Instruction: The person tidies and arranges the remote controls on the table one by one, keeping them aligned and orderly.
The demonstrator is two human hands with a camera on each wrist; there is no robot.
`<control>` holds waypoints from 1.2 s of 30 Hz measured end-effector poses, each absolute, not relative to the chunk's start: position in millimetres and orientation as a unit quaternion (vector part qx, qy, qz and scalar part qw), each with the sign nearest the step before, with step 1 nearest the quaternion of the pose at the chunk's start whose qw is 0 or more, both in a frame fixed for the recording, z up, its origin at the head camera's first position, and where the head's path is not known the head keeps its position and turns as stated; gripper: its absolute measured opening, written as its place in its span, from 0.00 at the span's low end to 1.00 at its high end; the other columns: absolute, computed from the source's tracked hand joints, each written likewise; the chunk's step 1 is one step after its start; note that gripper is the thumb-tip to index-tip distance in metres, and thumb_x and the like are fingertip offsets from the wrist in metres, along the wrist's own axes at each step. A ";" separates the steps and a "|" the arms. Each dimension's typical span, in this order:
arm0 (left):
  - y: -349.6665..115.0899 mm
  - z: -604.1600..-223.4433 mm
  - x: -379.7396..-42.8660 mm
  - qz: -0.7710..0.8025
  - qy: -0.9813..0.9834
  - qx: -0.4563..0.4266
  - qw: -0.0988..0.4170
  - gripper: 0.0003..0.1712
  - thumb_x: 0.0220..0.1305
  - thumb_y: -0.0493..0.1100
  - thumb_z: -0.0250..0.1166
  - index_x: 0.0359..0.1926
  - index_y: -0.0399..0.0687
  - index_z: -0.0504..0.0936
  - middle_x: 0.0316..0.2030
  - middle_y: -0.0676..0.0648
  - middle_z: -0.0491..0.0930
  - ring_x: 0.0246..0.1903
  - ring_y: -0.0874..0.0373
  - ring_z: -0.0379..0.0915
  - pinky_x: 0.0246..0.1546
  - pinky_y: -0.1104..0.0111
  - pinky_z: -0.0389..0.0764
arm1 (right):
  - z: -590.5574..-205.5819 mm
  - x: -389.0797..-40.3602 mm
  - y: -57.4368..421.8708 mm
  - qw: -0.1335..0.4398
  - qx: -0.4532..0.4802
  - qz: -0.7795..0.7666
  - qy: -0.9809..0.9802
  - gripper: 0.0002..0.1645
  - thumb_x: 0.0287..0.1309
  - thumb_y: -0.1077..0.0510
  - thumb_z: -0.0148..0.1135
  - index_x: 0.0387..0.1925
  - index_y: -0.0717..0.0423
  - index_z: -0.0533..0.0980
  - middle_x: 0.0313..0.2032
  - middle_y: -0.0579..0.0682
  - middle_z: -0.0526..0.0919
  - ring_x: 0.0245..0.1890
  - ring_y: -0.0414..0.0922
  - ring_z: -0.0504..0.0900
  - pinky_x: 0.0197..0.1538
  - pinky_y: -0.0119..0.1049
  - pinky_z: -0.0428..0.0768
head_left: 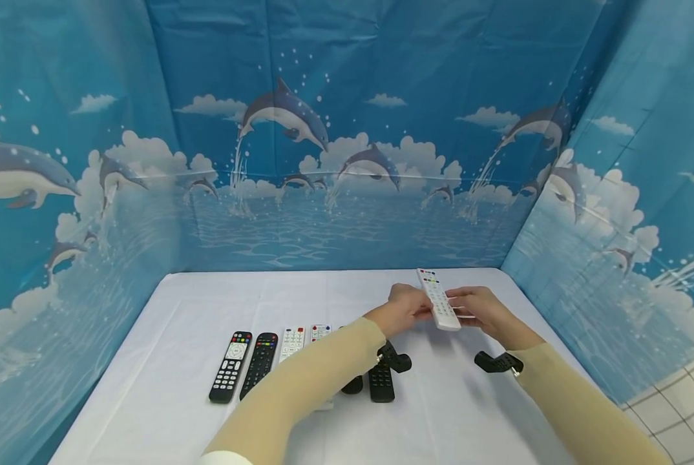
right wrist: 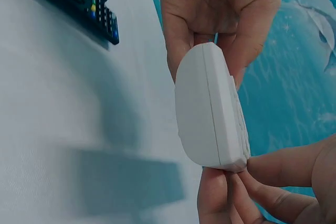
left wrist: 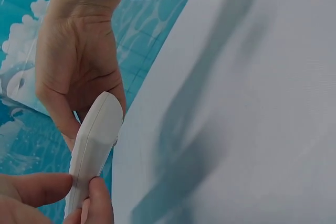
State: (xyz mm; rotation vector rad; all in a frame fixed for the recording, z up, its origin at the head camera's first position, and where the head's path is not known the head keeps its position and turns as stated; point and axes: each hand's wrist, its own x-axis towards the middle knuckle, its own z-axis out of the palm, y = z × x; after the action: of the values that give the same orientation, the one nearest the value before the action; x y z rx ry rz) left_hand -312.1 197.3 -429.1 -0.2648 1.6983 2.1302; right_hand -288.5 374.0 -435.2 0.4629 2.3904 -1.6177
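A white remote control (head_left: 438,298) with rows of buttons is held above the right part of the table, its far end tilted up. My left hand (head_left: 404,306) pinches its left edge between thumb and fingers. On the opposite edge, the fingers of my right hand (head_left: 482,307) grip it too. Seen from the left wrist, the remote (left wrist: 94,145) shows its plain rounded end and side. The right wrist view has its smooth end (right wrist: 199,108) close up, with fingers and thumb of the right hand (right wrist: 283,182) against its lower edge.
Left of the hands, several remotes lie in a row on the white-covered table (head_left: 143,387), among them a black one with white buttons (head_left: 231,368) and a white one (head_left: 293,341). My left sleeve (head_left: 306,374) hides part of the row. Dolphin-print curtains (head_left: 335,219) surround the table.
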 end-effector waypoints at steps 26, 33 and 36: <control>122.0 -418.5 -285.8 0.721 0.656 0.024 0.221 0.16 0.57 0.24 0.69 0.46 0.36 0.79 0.35 0.40 0.82 0.33 0.49 0.86 0.41 0.57 0.87 | -412.2 -251.6 314.0 0.082 0.110 -0.567 0.812 0.32 0.68 0.58 0.60 0.71 0.59 0.66 0.56 0.60 0.77 0.46 0.52 0.82 0.45 0.44 0.86; 107.6 -425.8 -269.6 0.707 0.666 0.037 0.232 0.17 0.58 0.24 0.68 0.48 0.34 0.78 0.36 0.40 0.82 0.34 0.49 0.86 0.40 0.58 0.87 | -424.9 -239.4 305.0 0.091 0.108 -0.573 0.807 0.31 0.67 0.59 0.60 0.70 0.60 0.67 0.56 0.60 0.77 0.44 0.51 0.83 0.44 0.44 0.86; 101.8 -430.8 -262.9 0.703 0.666 0.037 0.246 0.17 0.59 0.24 0.68 0.48 0.34 0.77 0.35 0.40 0.82 0.34 0.49 0.86 0.41 0.58 0.87 | -431.6 -233.1 301.4 0.096 0.112 -0.578 0.803 0.31 0.67 0.58 0.61 0.69 0.60 0.68 0.55 0.60 0.78 0.43 0.51 0.83 0.43 0.44 0.86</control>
State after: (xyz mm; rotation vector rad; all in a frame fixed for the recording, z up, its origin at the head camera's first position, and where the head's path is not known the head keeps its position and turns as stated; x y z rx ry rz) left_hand -262.9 101.8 -430.8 0.1020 1.8181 1.9182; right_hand -233.1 301.4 -431.6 0.3308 2.3774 -1.7124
